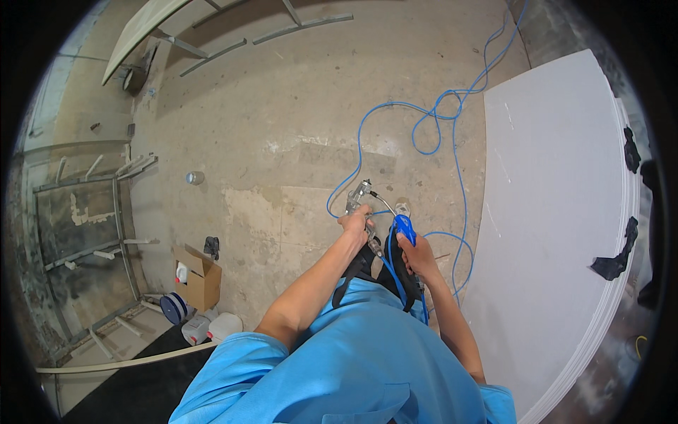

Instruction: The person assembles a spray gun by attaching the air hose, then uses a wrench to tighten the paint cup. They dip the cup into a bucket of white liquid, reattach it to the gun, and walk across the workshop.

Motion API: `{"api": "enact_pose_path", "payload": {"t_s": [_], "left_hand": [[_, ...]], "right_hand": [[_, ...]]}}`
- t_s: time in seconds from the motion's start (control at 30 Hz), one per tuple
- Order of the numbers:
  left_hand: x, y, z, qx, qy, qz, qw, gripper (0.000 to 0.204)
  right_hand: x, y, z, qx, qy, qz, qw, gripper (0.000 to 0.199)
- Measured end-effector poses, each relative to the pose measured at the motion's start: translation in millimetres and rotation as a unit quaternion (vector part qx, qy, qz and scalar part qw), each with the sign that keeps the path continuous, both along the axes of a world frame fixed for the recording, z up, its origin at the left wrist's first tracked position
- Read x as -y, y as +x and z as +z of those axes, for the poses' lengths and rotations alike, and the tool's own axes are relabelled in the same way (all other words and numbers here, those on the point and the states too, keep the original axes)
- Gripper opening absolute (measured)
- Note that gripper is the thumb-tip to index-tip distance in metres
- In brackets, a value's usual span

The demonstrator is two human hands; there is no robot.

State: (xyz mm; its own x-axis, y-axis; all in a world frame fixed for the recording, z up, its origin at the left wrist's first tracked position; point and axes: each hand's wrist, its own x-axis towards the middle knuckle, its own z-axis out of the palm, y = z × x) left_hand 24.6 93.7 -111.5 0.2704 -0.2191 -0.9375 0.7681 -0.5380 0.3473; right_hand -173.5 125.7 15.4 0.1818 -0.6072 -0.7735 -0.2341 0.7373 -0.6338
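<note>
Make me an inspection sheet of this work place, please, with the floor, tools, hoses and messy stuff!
Surface: floor, patchy and stained.
Job's things: metal spray gun and blue-handled blow gun, both in hand.
Clutter: small jar, cardboard box and plastic jugs, leftward.
Hands: left hand grips the spray gun; right hand grips the blow gun.
Cables: blue hose, looping across the floor.
Surroundings: white panels, stacked at right.

Head fisheye — facing down at left hand [355,221] and right hand [418,256]
</note>
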Motion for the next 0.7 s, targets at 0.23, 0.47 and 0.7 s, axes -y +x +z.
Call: {"api": "enact_pose_path", "payload": {"t_s": [0.23, 0.47, 0.7], "left_hand": [[0, 0, 9, 0.013, -0.009, -0.010, 1.000, 0.086], [5, 2, 10, 0.003, -0.012, -0.013, 1.000, 0.090], [5, 9, -4, -0.022, -0.040, -0.027, 0.999, 0.091]], "right_hand": [[1, 3, 2, 0.024, 0.008, -0.015, 1.000, 0.035], [7, 6, 8, 0.041, 0.057, -0.028, 0.997, 0.033], [9, 5, 10, 0.015, 0.050, -0.016, 0.998, 0.034]]}}
